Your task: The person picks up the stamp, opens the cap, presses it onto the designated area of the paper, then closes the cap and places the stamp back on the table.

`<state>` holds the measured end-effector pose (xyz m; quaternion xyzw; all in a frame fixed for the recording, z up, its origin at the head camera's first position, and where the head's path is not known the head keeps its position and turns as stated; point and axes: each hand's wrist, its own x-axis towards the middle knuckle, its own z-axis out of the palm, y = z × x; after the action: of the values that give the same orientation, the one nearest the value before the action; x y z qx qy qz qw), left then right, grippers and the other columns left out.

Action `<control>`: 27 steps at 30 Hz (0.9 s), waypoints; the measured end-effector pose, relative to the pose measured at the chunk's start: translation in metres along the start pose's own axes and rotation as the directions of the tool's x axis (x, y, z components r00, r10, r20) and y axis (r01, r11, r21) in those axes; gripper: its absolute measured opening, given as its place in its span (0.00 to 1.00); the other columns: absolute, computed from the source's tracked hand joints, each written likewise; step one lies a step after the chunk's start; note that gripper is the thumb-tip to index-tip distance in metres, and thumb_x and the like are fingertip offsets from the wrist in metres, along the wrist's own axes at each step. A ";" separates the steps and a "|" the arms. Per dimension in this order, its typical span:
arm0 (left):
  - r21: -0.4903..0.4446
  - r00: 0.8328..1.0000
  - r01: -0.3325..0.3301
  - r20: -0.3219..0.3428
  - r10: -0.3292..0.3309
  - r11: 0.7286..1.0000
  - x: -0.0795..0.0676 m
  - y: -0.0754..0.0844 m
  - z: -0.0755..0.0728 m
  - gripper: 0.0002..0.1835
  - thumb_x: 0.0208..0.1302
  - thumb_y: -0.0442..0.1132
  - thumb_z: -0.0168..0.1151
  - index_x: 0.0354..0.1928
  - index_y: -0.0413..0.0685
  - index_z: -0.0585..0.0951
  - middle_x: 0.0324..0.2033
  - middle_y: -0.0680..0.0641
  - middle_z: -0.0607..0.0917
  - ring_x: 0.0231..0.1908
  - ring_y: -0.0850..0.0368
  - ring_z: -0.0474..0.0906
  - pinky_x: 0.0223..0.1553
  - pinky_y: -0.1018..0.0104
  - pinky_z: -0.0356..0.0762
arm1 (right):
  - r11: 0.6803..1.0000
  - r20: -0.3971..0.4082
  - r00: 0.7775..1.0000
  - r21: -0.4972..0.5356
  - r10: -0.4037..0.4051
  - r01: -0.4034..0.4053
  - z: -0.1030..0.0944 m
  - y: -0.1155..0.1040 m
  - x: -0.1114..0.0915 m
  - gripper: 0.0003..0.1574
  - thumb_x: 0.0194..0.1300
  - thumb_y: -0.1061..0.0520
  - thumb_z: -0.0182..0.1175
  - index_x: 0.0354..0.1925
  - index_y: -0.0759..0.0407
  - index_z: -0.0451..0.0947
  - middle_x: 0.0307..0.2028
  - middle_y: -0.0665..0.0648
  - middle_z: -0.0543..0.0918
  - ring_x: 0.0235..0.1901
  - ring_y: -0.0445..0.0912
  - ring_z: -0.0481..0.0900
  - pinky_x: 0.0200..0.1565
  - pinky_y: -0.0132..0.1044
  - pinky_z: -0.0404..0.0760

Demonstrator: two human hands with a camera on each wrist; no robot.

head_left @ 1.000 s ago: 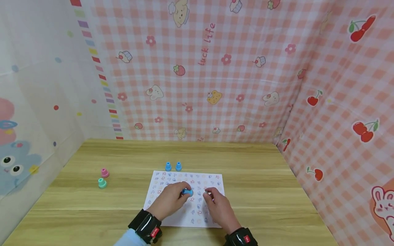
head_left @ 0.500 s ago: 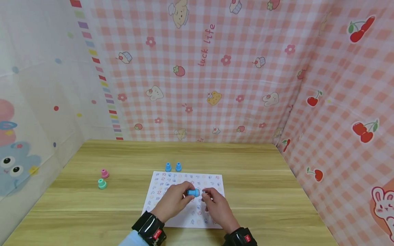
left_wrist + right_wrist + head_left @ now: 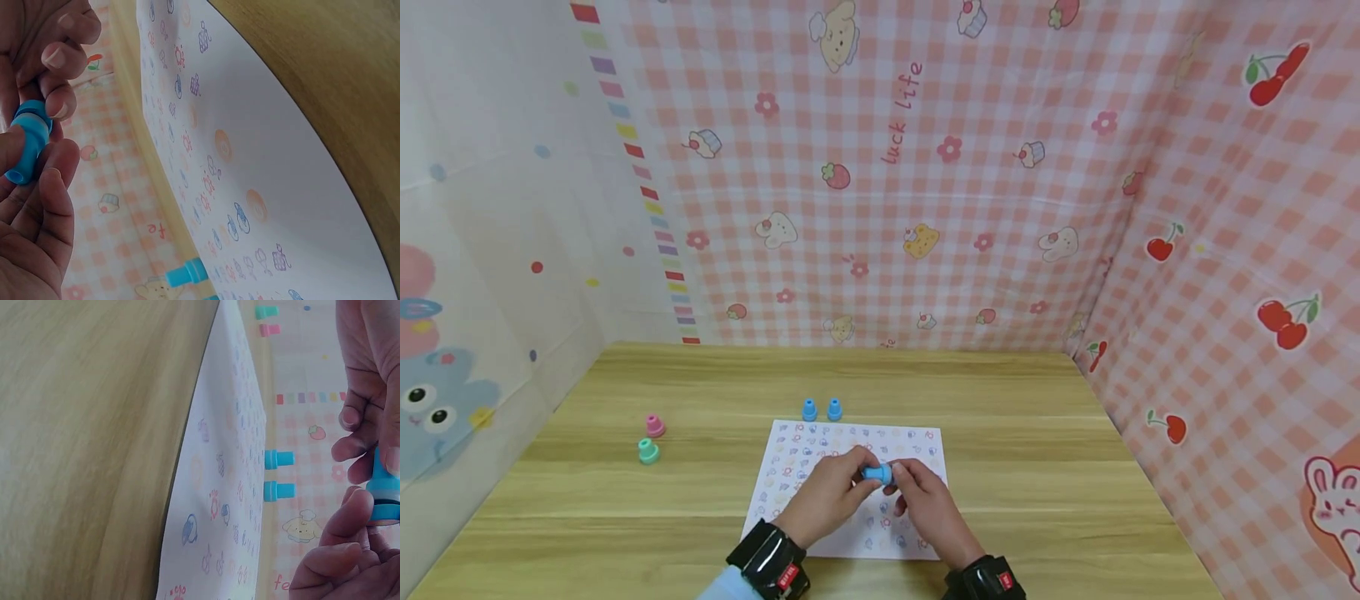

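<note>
A small blue toy stamp [image 3: 874, 472] lies sideways between the two hands, above the printed paper [image 3: 850, 542]. My left hand [image 3: 831, 492] pinches its narrow handle between thumb and fingers. At the stamp's wide end, my right hand [image 3: 931, 504] holds a blue cap [image 3: 385, 512] with its fingertips. The right wrist view shows a dark band between the cap and the stamp body [image 3: 382, 486]. In the left wrist view the hollow handle end [image 3: 17, 175] points toward the camera. Small red, blue, purple and orange stamp prints cover much of the sheet.
Two blue stamps [image 3: 809, 410] stand upright at the sheet's far edge. Farther left on the wooden table [image 3: 1037, 467] are a pink stamp [image 3: 655, 426] and a green stamp [image 3: 648, 451]. Patterned cloth [image 3: 880, 192] hangs behind and on both sides.
The left hand has moved slightly right with the stamp, turning its wide end toward the right hand. Stamp and cap now meet; a gap showed between the hands before.
</note>
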<state>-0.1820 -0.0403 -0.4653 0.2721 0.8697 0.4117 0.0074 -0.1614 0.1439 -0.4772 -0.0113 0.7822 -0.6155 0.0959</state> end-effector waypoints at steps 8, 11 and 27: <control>0.028 0.999 -0.020 -0.030 0.021 0.999 0.000 0.003 0.004 0.04 0.69 0.42 0.63 0.41 0.53 0.78 0.28 0.61 0.80 0.26 0.67 0.72 0.29 0.71 0.72 | 0.997 -0.001 1.000 0.074 -0.017 0.017 0.002 -0.001 -0.001 0.23 0.79 0.45 0.46 0.47 0.64 0.74 0.31 0.53 0.75 0.28 0.44 0.71 0.29 0.32 0.68; 0.031 0.998 -0.043 -0.043 0.044 0.999 0.000 0.004 0.005 0.04 0.69 0.42 0.63 0.39 0.52 0.78 0.26 0.61 0.79 0.24 0.68 0.70 0.27 0.71 0.70 | 0.995 0.005 1.000 0.101 -0.011 0.010 0.003 -0.003 -0.001 0.22 0.79 0.45 0.46 0.43 0.64 0.73 0.29 0.52 0.72 0.26 0.43 0.68 0.27 0.31 0.67; 0.118 0.992 -0.121 -0.024 0.124 0.986 0.002 0.012 0.002 0.04 0.70 0.41 0.62 0.39 0.51 0.77 0.29 0.60 0.80 0.25 0.68 0.68 0.27 0.73 0.70 | 0.951 0.089 0.993 0.291 0.078 -0.101 0.001 -0.011 0.001 0.18 0.80 0.47 0.44 0.38 0.58 0.69 0.28 0.50 0.70 0.25 0.41 0.65 0.29 0.31 0.64</control>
<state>-0.1774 -0.0318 -0.4573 0.3187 0.8738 0.3643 -0.0472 -0.1634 0.1399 -0.4671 0.0151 0.6769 -0.7196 0.1540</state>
